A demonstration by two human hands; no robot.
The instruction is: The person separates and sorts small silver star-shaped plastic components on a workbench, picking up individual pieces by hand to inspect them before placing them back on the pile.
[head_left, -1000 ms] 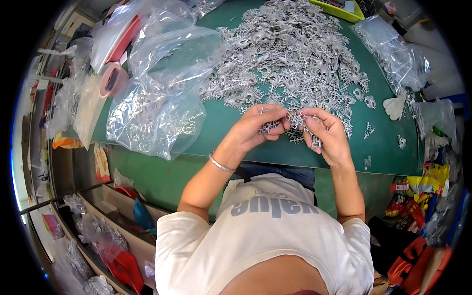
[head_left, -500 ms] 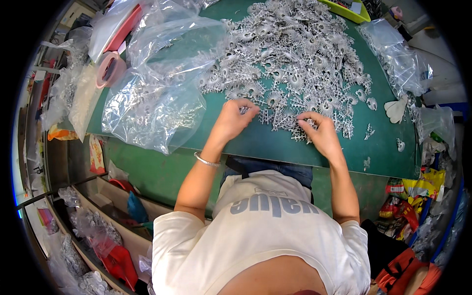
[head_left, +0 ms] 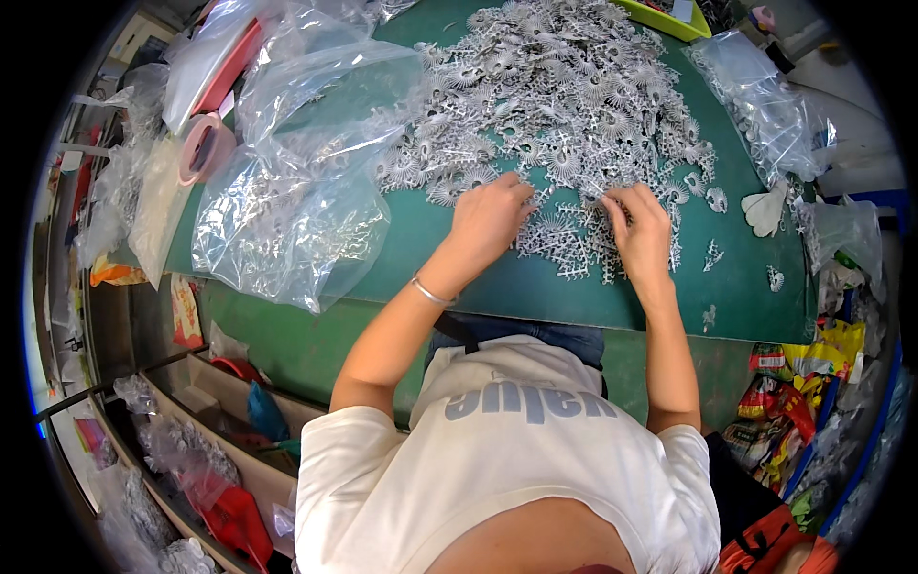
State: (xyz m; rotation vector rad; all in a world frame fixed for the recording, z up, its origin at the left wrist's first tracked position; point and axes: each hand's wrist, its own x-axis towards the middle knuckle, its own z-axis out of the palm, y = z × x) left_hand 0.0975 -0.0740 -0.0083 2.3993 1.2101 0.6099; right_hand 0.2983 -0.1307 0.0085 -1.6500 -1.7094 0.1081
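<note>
A large heap of small silver-grey pieces [head_left: 574,86], some fan-shaped with round holes and others branched, covers the middle of the green table [head_left: 449,273]. At the heap's near edge, my left hand [head_left: 490,220] has its fingers pinched together; whatever is between them is hidden. My right hand [head_left: 643,234] is to the right of it, thumb and forefinger closed on a small pale-grey piece at the heap's edge. A smaller cluster of branched pieces [head_left: 557,244] lies on the table between the hands.
Clear plastic bags [head_left: 287,215] spread over the table's left side, beside a pink tape roll [head_left: 207,149]. A yellow-green tray [head_left: 669,19] stands at the far right, near another plastic bag [head_left: 765,105]. A few loose pieces [head_left: 713,254] lie right of my right hand.
My left hand has moved right and slightly farther away, toward the right hand. My right hand has shifted a little right and farther away. Its fingers now point more toward the heap.
</note>
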